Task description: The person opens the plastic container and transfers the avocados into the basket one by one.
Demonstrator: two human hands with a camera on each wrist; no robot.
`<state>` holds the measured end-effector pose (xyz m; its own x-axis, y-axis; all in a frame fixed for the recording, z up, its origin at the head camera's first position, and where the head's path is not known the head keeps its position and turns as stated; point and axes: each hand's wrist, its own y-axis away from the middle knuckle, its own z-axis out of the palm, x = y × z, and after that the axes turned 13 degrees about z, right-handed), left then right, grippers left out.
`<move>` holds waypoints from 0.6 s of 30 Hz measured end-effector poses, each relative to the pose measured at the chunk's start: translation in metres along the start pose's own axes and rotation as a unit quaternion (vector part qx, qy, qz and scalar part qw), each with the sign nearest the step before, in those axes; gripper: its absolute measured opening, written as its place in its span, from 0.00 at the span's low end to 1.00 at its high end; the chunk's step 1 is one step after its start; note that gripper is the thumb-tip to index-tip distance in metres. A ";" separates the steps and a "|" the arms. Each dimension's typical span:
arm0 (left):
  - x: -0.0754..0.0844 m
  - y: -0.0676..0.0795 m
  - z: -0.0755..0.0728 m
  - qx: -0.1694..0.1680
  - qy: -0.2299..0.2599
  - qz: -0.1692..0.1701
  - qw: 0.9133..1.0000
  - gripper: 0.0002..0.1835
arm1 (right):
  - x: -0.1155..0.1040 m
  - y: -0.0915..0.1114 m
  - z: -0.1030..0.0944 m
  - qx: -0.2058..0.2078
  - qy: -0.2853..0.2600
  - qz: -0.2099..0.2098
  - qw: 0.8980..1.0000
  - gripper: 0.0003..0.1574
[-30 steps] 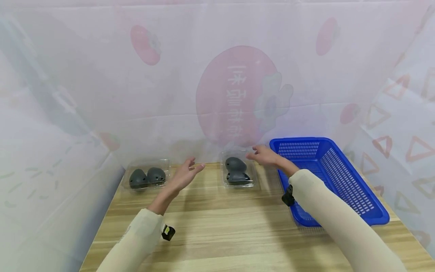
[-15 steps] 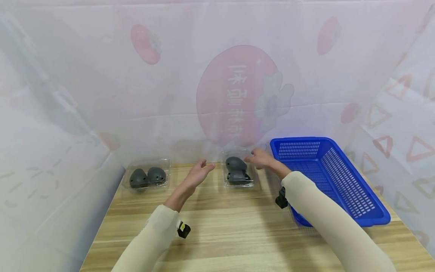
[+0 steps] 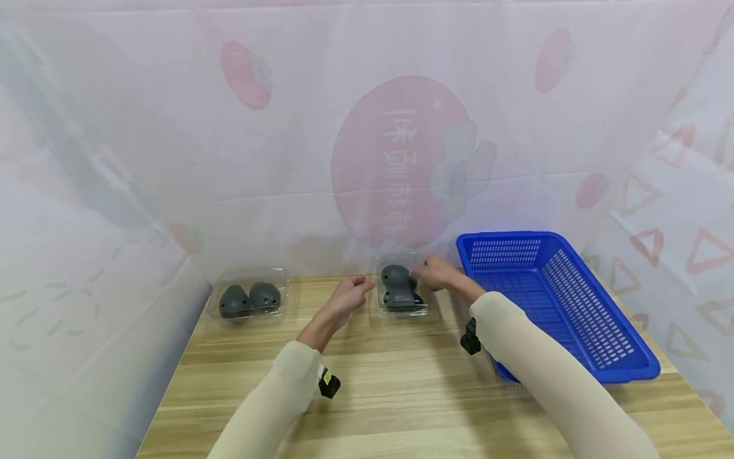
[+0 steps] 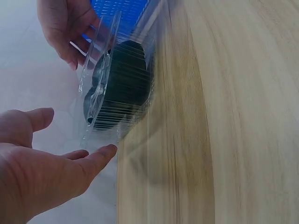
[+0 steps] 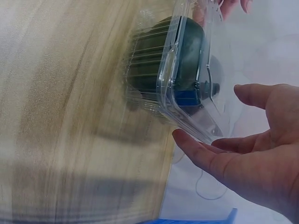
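Note:
A lidded clear plastic box [image 3: 421,311] stands at the back middle of the table, with dark grey-green, rounded pieces [image 3: 395,279] inside that have small dark holes. My left hand [image 3: 348,294] is at the box's left side. In the left wrist view its thumb and fingers are spread apart, fingertips right by the box's end. On the right side is my right hand [image 3: 438,274]. Its fingertips meet the rim from outside in the right wrist view, while the thumb [image 5: 252,95] stays off the lid.
A second clear box [image 3: 280,274] with two similar dark egg-shaped pieces [image 3: 265,296] sits at the back left. A blue perforated basket [image 3: 573,280] occupies the right side, close to my right forearm. White printed cloth walls [image 3: 275,159] rise behind and at both sides.
My left hand has moved right, from near the left box to the middle box's left side. My right hand has shifted slightly left and down against that box's right side.

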<state>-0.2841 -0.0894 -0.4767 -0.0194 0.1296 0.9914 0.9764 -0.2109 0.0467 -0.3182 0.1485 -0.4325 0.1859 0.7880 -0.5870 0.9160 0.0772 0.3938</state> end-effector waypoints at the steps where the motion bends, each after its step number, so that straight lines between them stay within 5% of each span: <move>1: 0.000 -0.001 0.001 0.003 0.013 -0.002 1.000 0.36 | 0.001 -0.001 0.001 -0.005 -0.007 -0.001 1.000 0.34; 10: -0.003 -0.007 0.009 0.005 0.057 0.004 0.998 0.28 | 0.002 -0.006 0.007 -0.013 -0.025 -0.001 1.000 0.15; 18: -0.009 -0.011 0.012 0.003 0.095 0.014 0.995 0.15 | 0.000 -0.007 0.009 0.005 -0.001 0.002 1.000 0.26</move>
<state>-0.2916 -0.0762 -0.4871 -0.0312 -0.0613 0.9976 0.9784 -0.2060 0.0179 -0.3216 0.1428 -0.4420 0.1900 0.7876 -0.5861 0.9185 0.0684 0.3895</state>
